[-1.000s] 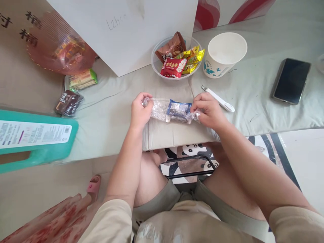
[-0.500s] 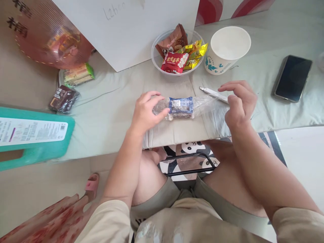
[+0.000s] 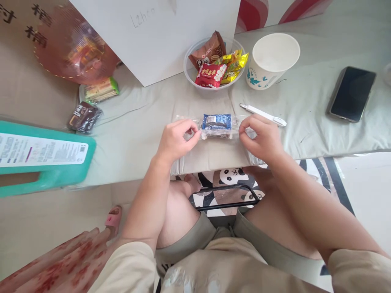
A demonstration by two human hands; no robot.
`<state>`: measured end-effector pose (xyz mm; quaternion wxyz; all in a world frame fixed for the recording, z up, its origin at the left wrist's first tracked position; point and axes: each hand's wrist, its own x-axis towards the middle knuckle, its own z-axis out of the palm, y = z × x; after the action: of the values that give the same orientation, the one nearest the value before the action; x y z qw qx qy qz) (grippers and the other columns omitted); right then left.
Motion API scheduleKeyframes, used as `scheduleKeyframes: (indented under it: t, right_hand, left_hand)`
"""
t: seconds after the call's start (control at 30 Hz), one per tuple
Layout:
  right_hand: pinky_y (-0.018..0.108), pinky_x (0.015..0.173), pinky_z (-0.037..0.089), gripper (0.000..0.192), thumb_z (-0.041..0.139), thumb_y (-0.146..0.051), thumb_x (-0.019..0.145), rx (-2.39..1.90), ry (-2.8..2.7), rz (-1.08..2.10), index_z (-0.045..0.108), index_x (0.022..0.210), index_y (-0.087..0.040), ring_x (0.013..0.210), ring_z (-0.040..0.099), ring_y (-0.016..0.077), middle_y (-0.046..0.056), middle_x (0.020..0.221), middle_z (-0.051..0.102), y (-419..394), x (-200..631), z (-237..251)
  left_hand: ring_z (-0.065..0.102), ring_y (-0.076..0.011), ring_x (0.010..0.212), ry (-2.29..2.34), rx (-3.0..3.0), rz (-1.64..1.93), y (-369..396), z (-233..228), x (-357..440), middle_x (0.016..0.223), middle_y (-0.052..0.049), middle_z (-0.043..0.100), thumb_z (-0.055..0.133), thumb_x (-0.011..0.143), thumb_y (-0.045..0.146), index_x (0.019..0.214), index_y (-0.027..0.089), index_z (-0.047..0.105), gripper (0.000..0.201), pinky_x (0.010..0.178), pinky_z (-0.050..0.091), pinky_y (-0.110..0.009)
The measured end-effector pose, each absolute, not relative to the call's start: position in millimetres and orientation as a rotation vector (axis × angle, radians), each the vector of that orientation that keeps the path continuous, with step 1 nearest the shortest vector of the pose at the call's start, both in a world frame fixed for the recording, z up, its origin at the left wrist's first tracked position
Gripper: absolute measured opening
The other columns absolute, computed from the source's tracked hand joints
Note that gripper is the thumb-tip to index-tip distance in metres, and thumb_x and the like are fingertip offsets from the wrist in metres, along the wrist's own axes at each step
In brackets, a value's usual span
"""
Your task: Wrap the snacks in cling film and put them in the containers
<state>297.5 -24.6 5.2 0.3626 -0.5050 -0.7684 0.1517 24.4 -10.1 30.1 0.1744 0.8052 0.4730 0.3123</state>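
Since half a second ago the right hand [image 3: 262, 138] has come back down from beside the pen and now pinches the right end of the clear snack wrapper [image 3: 216, 126], while the left hand [image 3: 175, 140], which lay flat over the left end, has curled into a pinch on that end. Both hands are closed narrowly on the crinkled plastic, thumb against forefinger, and the wrapper with its blue packet lies stretched between them on the grey-green cloth [image 3: 137, 126]. Just beyond the right hand lies a white pen [image 3: 263, 114]; farther out stand a paper cup [image 3: 271, 61] and a clear bowl of snacks [image 3: 214, 65]. Well off to the right rests a dark phone [image 3: 351, 94].
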Motion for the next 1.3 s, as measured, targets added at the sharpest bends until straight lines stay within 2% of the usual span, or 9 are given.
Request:
scheduleKeyframes:
  t: [0.3,0.6,0.77,0.9,0.97,1.07,1.13,1.23,1.3]
  right_hand:
    - [0.034,0.069,0.052,0.025,0.052,-0.022,0.077,-1.320,-2.292,0.705,0.072,0.090,-0.027,0.069,0.070,0.0198,0.000,0.080,0.078,-47,314,23]
    - [0.034,0.064,0.045,0.045,0.043,-0.028,0.087,-1.304,-2.598,0.725,0.081,0.110,-0.025,0.072,0.071,0.0216,0.003,0.089,0.082,-46,325,21]
    - [0.035,0.051,0.032,0.051,0.049,-0.027,0.083,-1.544,-2.466,0.425,0.076,0.126,-0.025,0.049,0.056,0.0214,0.000,0.054,0.067,-45,325,15]
    - [0.035,0.049,0.036,0.070,0.051,-0.027,0.084,-1.524,-2.307,0.613,0.053,0.153,-0.019,0.047,0.057,0.0225,-0.004,0.051,0.067,-45,317,20]
    - [0.036,0.051,0.039,0.066,0.052,-0.027,0.085,-1.554,-2.222,0.687,0.056,0.151,-0.019,0.047,0.057,0.0218,-0.004,0.049,0.065,-46,312,25]
    - [0.035,0.055,0.045,0.051,0.054,-0.027,0.087,-1.614,-2.068,0.674,0.069,0.135,-0.020,0.046,0.056,0.0191,-0.004,0.051,0.065,-46,306,29]
    - [0.035,0.059,0.049,0.046,0.056,-0.027,0.086,-1.637,-1.955,0.625,0.072,0.129,-0.020,0.049,0.059,0.0187,-0.002,0.057,0.069,-45,303,29]
    - [0.034,0.059,0.052,0.041,0.058,-0.027,0.084,-1.653,-1.824,0.614,0.073,0.121,-0.021,0.051,0.061,0.0171,0.003,0.078,0.079,-43,302,26]
    - [0.033,0.055,0.051,0.028,0.058,-0.027,0.084,-1.648,-1.780,0.650,0.075,0.105,-0.022,0.047,0.059,0.0134,0.008,0.103,0.082,-43,302,25]
  left_hand:
    - [0.061,-0.0148,0.069,1.325,2.247,0.374,-41,45,13,0.083,0.000,0.071,0.062,0.084,0.022,0.096,0.023,0.068,0.013,0.070,0.048,-0.029]
    - [0.061,-0.0183,0.058,1.493,2.119,-0.038,-50,61,17,0.063,0.002,0.070,0.066,0.085,0.031,0.075,0.027,0.074,0.013,0.058,0.040,-0.031]
    - [0.055,-0.0197,0.046,1.640,2.088,0.066,-45,53,13,0.049,0.005,0.059,0.067,0.088,0.038,0.112,0.030,0.078,0.028,0.052,0.036,-0.031]
    - [0.054,-0.0211,0.047,1.727,1.993,0.224,-38,50,12,0.046,0.008,0.052,0.073,0.084,0.036,0.148,0.027,0.060,0.066,0.059,0.044,-0.033]
    - [0.062,-0.0235,0.058,1.823,1.938,0.255,-35,53,16,0.056,0.005,0.059,0.076,0.083,0.038,0.154,0.025,0.054,0.076,0.070,0.051,-0.035]
    - [0.070,-0.0300,0.100,1.775,2.049,0.267,-30,56,22,0.103,-0.006,0.072,0.084,0.075,0.040,0.150,0.028,0.058,0.080,0.092,0.055,-0.042]
    - [0.063,-0.0329,0.124,1.639,2.175,0.276,-25,51,24,0.133,-0.010,0.065,0.086,0.073,0.035,0.139,0.029,0.067,0.069,0.104,0.053,-0.045]
    - [0.066,-0.0285,0.119,1.524,2.229,0.373,-17,42,25,0.130,-0.010,0.069,0.069,0.085,0.025,0.110,0.024,0.078,0.027,0.102,0.054,-0.042]
    - [0.071,-0.0236,0.103,1.505,2.188,0.556,-14,39,26,0.113,-0.008,0.075,0.058,0.089,0.022,0.092,0.021,0.078,0.020,0.096,0.056,-0.038]
